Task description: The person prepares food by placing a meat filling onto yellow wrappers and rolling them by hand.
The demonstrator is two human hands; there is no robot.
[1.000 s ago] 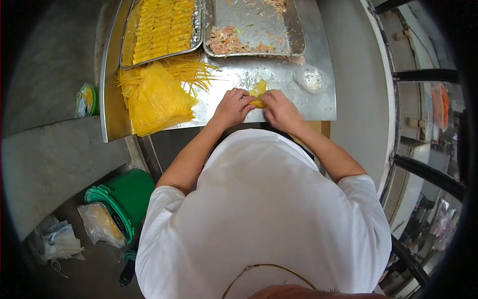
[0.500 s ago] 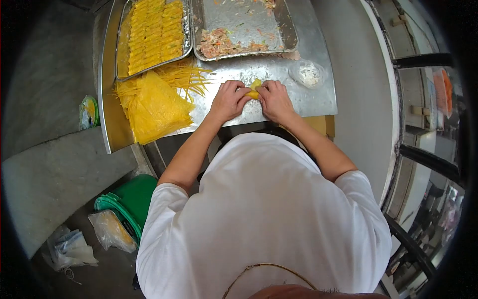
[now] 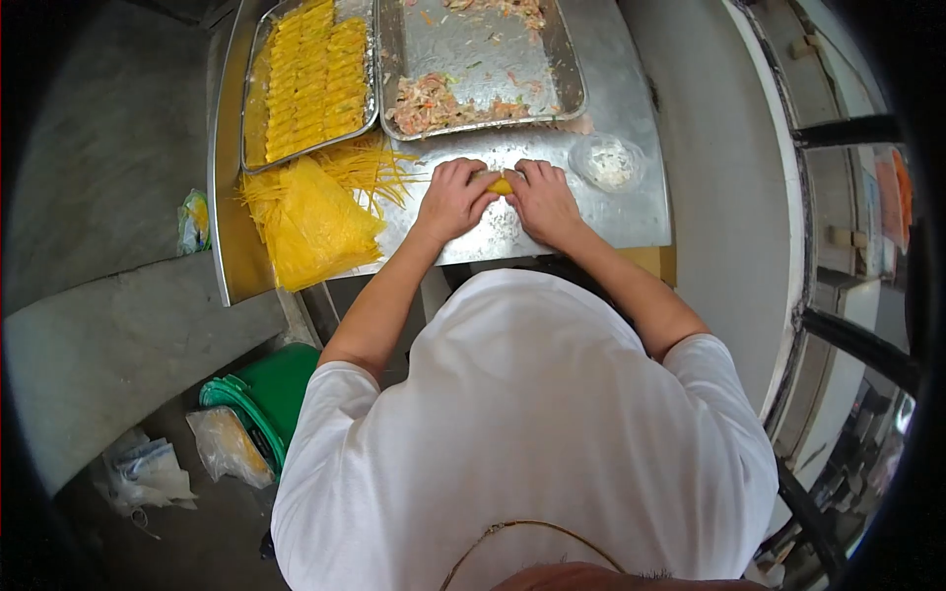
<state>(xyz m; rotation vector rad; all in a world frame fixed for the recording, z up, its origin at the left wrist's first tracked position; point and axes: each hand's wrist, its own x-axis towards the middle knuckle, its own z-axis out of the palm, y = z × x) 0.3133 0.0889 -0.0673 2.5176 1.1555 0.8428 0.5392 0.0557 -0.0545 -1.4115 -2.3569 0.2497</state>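
Between my two hands lies a small yellow roll (image 3: 502, 185) on the metal table. My left hand (image 3: 456, 200) has its fingers closed on the roll's left end, and my right hand (image 3: 540, 200) grips its right end. To the left of my left hand is a stack of yellow wrapper sheets (image 3: 320, 225) with loose yellow strips behind it. Behind my hands stands a metal tray (image 3: 473, 126) with a shredded filling (image 3: 432, 102). Another tray (image 3: 371, 98) holds rows of yellow rolls (image 3: 315, 84).
A clear bowl (image 3: 607, 164) with white contents sits right of my right hand. The metal table (image 3: 641, 212) ends just in front of my body. A green bin (image 3: 266, 389) and plastic bags (image 3: 153, 476) are on the floor at left. Black bars (image 3: 857, 345) stand at the right.
The yellow flap that stuck up behind the roll no longer shows; the roll looks closed up between my fingers. The view has shifted slightly.
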